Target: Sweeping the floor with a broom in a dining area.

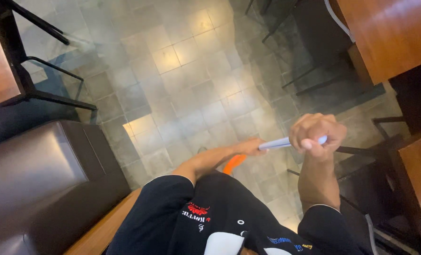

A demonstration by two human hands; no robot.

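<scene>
head view: both hands [286, 141] on a pale handle [279, 143] above tiled floor [182, 80]

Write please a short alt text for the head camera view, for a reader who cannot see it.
Seen from above, a person's right hand and left hand both grip a pale, light-coloured handle, with an orange part showing below the left forearm. Under them lies a grey tiled floor, with a dark padded seat at left and wooden tables at right.
</scene>
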